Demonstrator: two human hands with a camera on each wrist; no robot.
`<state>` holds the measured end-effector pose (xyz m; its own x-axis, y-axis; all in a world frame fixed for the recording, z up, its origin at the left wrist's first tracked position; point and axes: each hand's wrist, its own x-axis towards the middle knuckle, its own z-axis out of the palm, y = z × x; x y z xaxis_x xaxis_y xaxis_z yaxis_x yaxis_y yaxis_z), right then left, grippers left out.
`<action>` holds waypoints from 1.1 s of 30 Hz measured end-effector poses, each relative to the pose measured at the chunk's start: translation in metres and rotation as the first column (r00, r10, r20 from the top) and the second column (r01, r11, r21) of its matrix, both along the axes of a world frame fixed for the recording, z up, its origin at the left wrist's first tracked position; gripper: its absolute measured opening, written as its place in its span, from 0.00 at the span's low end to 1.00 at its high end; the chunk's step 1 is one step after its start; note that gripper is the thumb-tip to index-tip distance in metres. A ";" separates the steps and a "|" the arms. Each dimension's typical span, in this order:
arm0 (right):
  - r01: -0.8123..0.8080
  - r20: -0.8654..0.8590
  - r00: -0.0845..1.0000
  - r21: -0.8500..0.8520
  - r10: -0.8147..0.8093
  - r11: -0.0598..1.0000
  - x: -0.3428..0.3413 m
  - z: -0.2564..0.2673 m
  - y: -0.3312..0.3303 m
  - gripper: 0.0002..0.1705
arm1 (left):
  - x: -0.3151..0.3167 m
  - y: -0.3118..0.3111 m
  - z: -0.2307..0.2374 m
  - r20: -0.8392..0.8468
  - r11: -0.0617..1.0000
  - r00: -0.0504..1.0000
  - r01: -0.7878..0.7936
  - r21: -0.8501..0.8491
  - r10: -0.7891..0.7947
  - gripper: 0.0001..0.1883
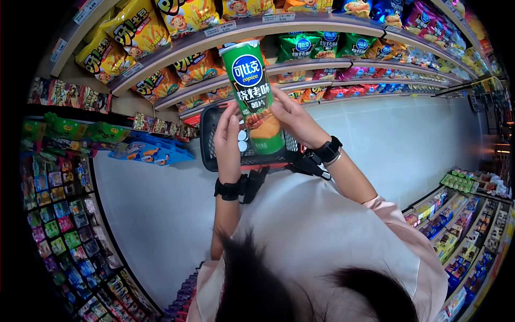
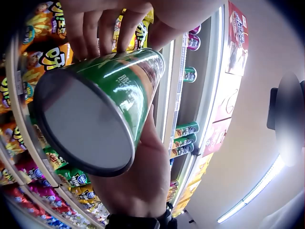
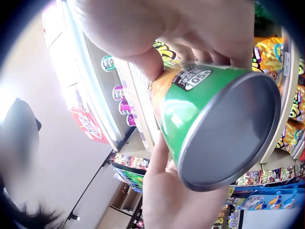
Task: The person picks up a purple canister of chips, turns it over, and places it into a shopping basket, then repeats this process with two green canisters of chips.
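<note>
In the head view a green canister of potato chips (image 1: 248,72) stands tilted in front of the body, its blue copico label facing up toward the camera. My left hand (image 1: 228,142) grips its left side. On the opposite side my right hand (image 1: 296,119) holds it, thumb across the front. Both wrist views look at the silver bottom (image 2: 86,124) of the canister, with fingers wrapped around the wall behind it. Beneath the canister and hands is a black shopping basket (image 1: 207,140), partly hidden, with white round-topped items (image 1: 242,140) inside.
Shelves ahead carry yellow snack bags (image 1: 137,29), green chip bags (image 1: 298,47) and several other colours. A shelf edge (image 1: 188,40) runs just behind the canister's top. Hanging packets (image 1: 102,131) line the left, and a rack (image 1: 453,231) stands at the right. Pale floor (image 1: 375,139) lies between.
</note>
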<state>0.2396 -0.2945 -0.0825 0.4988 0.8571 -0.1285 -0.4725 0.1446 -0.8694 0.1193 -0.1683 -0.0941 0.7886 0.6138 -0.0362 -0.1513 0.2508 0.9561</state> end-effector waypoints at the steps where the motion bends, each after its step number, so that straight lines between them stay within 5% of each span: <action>1: 0.008 -0.037 0.999 -0.002 -0.008 1.000 -0.001 0.000 -0.001 0.31 | -0.001 -0.002 0.001 0.002 0.999 1.000 0.012 0.032 -0.013 0.21; 8: 0.046 -0.208 0.978 0.084 -0.027 0.995 -0.014 0.016 -0.015 0.32 | -0.013 -0.016 0.017 -0.020 0.985 0.996 0.095 0.146 -0.093 0.22; 11: 0.055 -0.176 0.983 0.053 -0.045 0.997 -0.017 0.017 -0.016 0.31 | -0.019 -0.020 0.014 -0.040 0.974 0.995 0.098 0.206 -0.091 0.22; 12: 0.066 -0.115 0.991 0.014 -0.064 0.998 -0.020 0.016 -0.015 0.30 | -0.020 -0.021 0.008 -0.029 0.933 0.999 0.047 0.356 -0.039 0.23; 15: 0.108 0.056 0.993 -0.079 -0.104 0.991 -0.029 0.020 -0.012 0.28 | -0.023 -0.026 -0.006 -0.104 0.935 0.994 0.003 0.355 0.036 0.25; 20: 0.163 0.220 0.965 -0.078 -0.143 0.984 -0.039 0.024 -0.015 0.25 | -0.027 -0.024 0.004 -0.150 0.961 0.988 0.063 0.270 -0.023 0.36; 24: 0.146 0.238 0.962 -0.045 -0.131 0.988 -0.032 0.027 -0.024 0.21 | -0.033 -0.023 0.021 -0.105 0.975 0.986 0.148 0.168 -0.131 0.35; 27: 0.140 0.182 0.976 -0.095 -0.121 0.986 -0.033 0.035 -0.030 0.22 | -0.036 -0.032 0.043 0.031 0.971 0.988 0.156 -0.184 -0.153 0.33; 33: 0.084 0.166 0.984 -0.124 -0.062 0.989 -0.029 0.029 -0.040 0.25 | -0.035 -0.032 0.019 0.062 0.965 0.980 0.198 -0.173 -0.190 0.27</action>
